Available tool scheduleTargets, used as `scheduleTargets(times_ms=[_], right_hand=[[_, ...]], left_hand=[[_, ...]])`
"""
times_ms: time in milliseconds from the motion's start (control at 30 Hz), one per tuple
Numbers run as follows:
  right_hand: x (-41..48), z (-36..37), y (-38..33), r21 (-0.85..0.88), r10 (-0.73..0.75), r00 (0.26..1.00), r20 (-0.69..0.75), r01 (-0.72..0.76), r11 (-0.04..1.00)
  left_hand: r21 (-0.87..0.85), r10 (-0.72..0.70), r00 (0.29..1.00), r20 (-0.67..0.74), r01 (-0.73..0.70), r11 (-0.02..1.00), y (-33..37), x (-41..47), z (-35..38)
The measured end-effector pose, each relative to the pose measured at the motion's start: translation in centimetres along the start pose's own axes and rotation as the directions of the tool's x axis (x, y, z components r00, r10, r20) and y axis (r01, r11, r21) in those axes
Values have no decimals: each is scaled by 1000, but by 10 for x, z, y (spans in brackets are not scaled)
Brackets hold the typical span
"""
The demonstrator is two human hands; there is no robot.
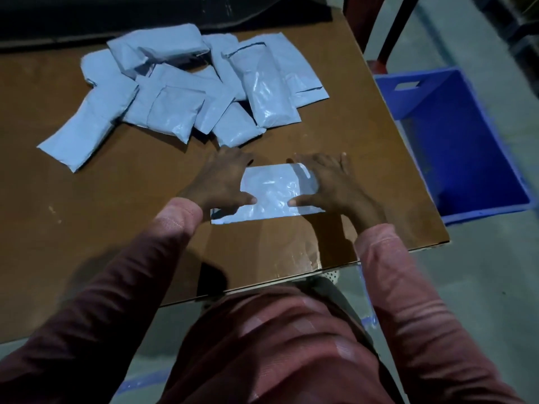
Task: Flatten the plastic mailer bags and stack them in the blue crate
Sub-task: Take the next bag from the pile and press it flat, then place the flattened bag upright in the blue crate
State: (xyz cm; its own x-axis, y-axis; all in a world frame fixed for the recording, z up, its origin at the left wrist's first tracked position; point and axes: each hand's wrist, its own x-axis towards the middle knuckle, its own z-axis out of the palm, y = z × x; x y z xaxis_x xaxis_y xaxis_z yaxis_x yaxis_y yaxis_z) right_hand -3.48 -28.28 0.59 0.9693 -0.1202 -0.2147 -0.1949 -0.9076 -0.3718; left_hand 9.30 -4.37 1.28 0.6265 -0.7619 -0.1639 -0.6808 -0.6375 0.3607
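Observation:
One pale blue plastic mailer bag (pixel 269 193) lies on the brown table (pixel 122 205) in front of me. My left hand (pixel 221 179) presses flat on its left end with fingers spread. At the bag's right end my right hand (pixel 329 182) presses down the same way. Only the middle strip of the bag shows between my thumbs. A loose pile of several similar mailer bags (pixel 186 91) lies farther back on the table. The blue crate (pixel 455 141) stands on the floor to the right of the table; nothing shows on the visible part of its bottom.
The table's right edge runs close to the crate. Dark red chair legs (pixel 390 27) stand beyond the table's far right corner. A dark surface (pixel 116 18) borders the table's far side. Grey floor lies to the right and below.

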Motion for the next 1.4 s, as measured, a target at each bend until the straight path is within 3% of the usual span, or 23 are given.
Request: scheduleTargets(times_ms=[133, 200, 267, 333, 500, 667, 833, 933, 1067, 1233, 1400], right_hand=[[5, -21, -1, -4, 38, 999, 21, -38, 999], [4, -36, -2, 134, 71, 995, 70, -80, 988], [1, -50, 1, 315, 51, 993, 110, -84, 945], [-2, -64, 6, 384, 38, 996, 82, -67, 921], [-14, -96, 33, 466, 154, 978, -138, -73, 882], [-31, -127, 75, 403, 340, 844, -415, -165, 900], [-48, -152, 137, 345, 442, 681, -584, -284, 895], [-48, -158, 175, 334, 464, 607, -645, -323, 886], [-36, -160, 227, 343, 524, 591, -614, -398, 851], [-15, -157, 300, 358, 565, 623, -541, -437, 825], [-1, -150, 360, 392, 606, 637, -477, -463, 795]], left_hand=[[109, -38, 998, 41, 33, 993, 14, 12, -17], [83, -40, 994, 97, 32, 996, 21, 19, -30], [-69, -26, 981, 192, 40, 997, 24, 28, -46], [-184, 8, 965, 262, 42, 982, 25, 40, -62], [-160, 135, 958, 253, -96, 982, 42, 90, -93], [0, 297, 952, 73, -298, 954, 104, 177, -110], [190, 543, 835, -89, -521, 832, 184, 255, -119], [298, 611, 782, -121, -559, 774, 223, 298, -112], [319, 622, 780, -72, -573, 755, 263, 356, -90], [353, 612, 789, 53, -588, 728, 299, 430, -52], [431, 694, 715, 87, -655, 620, 326, 491, -16]])
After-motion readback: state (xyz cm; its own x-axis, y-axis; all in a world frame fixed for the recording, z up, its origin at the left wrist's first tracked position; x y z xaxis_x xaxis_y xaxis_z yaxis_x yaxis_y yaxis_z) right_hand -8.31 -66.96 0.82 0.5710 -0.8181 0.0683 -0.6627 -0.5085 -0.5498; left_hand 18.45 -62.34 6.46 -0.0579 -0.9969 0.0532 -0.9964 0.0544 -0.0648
